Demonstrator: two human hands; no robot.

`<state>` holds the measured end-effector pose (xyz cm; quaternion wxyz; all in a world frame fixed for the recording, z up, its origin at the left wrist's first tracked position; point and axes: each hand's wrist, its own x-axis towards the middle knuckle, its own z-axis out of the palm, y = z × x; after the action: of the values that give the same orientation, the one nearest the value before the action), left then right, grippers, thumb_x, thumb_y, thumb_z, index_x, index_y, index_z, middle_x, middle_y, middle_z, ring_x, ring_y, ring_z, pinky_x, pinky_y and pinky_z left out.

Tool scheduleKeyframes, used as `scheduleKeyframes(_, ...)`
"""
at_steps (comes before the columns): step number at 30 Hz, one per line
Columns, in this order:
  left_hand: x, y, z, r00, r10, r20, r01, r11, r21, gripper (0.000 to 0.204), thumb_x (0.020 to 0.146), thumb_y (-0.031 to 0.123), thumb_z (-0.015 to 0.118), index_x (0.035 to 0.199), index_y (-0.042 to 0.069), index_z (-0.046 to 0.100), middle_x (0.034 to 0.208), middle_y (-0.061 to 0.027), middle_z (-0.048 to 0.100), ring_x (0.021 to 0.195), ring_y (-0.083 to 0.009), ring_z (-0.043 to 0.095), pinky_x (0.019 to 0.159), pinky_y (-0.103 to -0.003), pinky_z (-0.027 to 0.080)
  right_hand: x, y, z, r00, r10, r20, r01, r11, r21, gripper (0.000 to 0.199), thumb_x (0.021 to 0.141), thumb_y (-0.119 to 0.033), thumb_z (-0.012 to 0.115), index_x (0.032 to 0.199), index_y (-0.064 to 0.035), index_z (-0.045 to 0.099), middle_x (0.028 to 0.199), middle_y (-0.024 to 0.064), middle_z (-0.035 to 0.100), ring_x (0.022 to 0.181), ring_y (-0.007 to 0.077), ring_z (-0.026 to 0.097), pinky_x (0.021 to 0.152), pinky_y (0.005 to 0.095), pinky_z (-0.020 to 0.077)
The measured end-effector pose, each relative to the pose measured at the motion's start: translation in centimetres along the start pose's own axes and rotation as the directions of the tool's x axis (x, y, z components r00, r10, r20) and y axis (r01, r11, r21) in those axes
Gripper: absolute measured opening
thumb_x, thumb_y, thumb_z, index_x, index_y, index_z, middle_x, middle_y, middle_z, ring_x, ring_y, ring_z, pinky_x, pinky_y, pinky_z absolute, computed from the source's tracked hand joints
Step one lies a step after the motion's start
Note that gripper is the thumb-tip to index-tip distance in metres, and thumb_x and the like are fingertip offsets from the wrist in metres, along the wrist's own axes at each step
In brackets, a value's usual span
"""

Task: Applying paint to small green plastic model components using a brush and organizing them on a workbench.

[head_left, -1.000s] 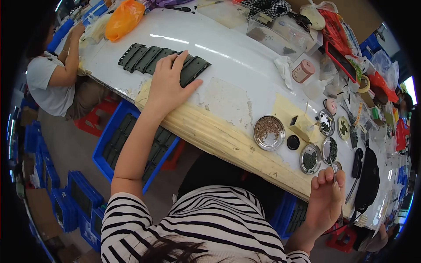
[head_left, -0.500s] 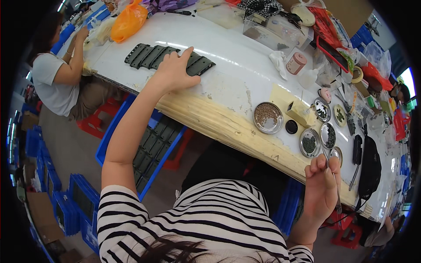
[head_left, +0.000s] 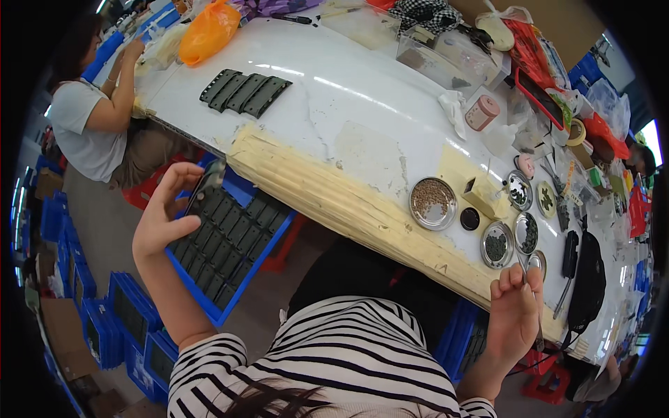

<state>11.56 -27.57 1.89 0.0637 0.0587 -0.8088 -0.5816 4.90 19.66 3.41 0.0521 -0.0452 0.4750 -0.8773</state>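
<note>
My left hand [head_left: 164, 216] is closed on a dark green plastic piece [head_left: 208, 187], held tilted between thumb and fingers beyond the table's edge. Just beneath it is a blue crate [head_left: 240, 296] filled with rows of similar green pieces. On the white table [head_left: 327, 90], a short row of slightly curved dark green pieces [head_left: 245, 93] lies side by side. At the right, my right hand [head_left: 514, 313] grips slim metal tweezers [head_left: 539, 340], their tips pointing toward the small dishes.
Round metal dishes hold brown grains [head_left: 433, 203] and small dark green parts [head_left: 496, 244]. A black lid [head_left: 470, 219] and a yellow block [head_left: 486, 198] stand among them. Layered yellow tape [head_left: 334, 209] covers the front edge. A person [head_left: 90, 118] sits at the far left.
My left hand has come off the row on the table and moved left and nearer, over the crate, carrying a green piece. The row is shorter. The right hand barely moved.
</note>
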Motion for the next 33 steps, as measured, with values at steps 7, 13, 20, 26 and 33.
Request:
scheduleKeyframes(7, 0.9, -18.1, -7.3, 0.884, -0.220, -0.413, 0.454, 0.618, 0.642, 0.065, 0.059, 0.038, 0.079, 0.107, 0.005, 0.050, 0.094, -0.0176, 0.058, 0.089, -0.0319, 0.057, 0.077, -0.040, 0.048, 2.0, 1.0, 2.8, 0.995, 0.061, 0.084, -0.061, 0.998, 0.000, 0.019, 0.089, -0.010, 0.056, 0.094, -0.0131, 0.038, 0.094, 0.0070, 0.043, 0.086, 0.0151, 0.042, 0.077, 0.0278, 0.0340)
scheduleKeyframes(13, 12.4, -27.5, -4.7, 0.906, 0.096, -0.412, 0.361, 0.332, 0.871, 0.066, 0.068, 0.043, 0.073, 0.119, 0.008, 0.052, 0.124, -0.0227, 0.052, 0.117, -0.0418, 0.045, 0.087, -0.047, 0.046, 1.6, 1.6, 5.5, 0.998, 0.054, 0.024, -0.051, 0.993, -0.108, 0.021, 0.089, -0.012, 0.057, 0.094, -0.0128, 0.037, 0.093, 0.0068, 0.043, 0.085, 0.0144, 0.041, 0.077, 0.0277, 0.0343)
scheduleKeyframes(20, 17.3, -40.3, -6.9, 0.913, 0.359, -0.193, 0.175, 0.083, 0.981, 0.060, 0.081, 0.043, 0.062, 0.127, 0.006, 0.048, 0.127, -0.0190, 0.054, 0.116, -0.0381, 0.050, 0.088, -0.043, 0.045, 2.0, 2.7, 5.7, 0.994, 0.095, -0.045, -0.100, 0.987, -0.126, 0.021, 0.089, -0.013, 0.057, 0.095, -0.0126, 0.037, 0.092, 0.0071, 0.043, 0.085, 0.0152, 0.042, 0.076, 0.0285, 0.0354)
scheduleKeyframes(26, 18.9, -40.8, -5.4, 0.929, 0.280, -0.242, 0.200, 0.170, 0.965, 0.058, 0.084, 0.040, 0.060, 0.129, 0.005, 0.047, 0.127, -0.0178, 0.055, 0.115, -0.0359, 0.051, 0.089, -0.042, 0.045, 2.6, 3.3, 6.0, 0.990, 0.125, -0.071, -0.133, 0.983, -0.130, 0.021, 0.089, -0.013, 0.058, 0.095, -0.0121, 0.037, 0.092, 0.0073, 0.044, 0.085, 0.0165, 0.043, 0.075, 0.0290, 0.0358)
scheduleKeyframes(33, 18.5, -40.6, -5.1, 0.932, 0.223, -0.284, 0.218, 0.279, 0.935, 0.056, 0.087, 0.037, 0.057, 0.131, 0.004, 0.045, 0.127, -0.0165, 0.055, 0.114, -0.0334, 0.053, 0.089, -0.040, 0.045, 2.9, 3.4, 5.7, 0.987, 0.142, -0.079, -0.150, 0.982, -0.118, 0.021, 0.089, -0.013, 0.058, 0.095, -0.0120, 0.037, 0.092, 0.0073, 0.044, 0.085, 0.0168, 0.042, 0.075, 0.0295, 0.0356)
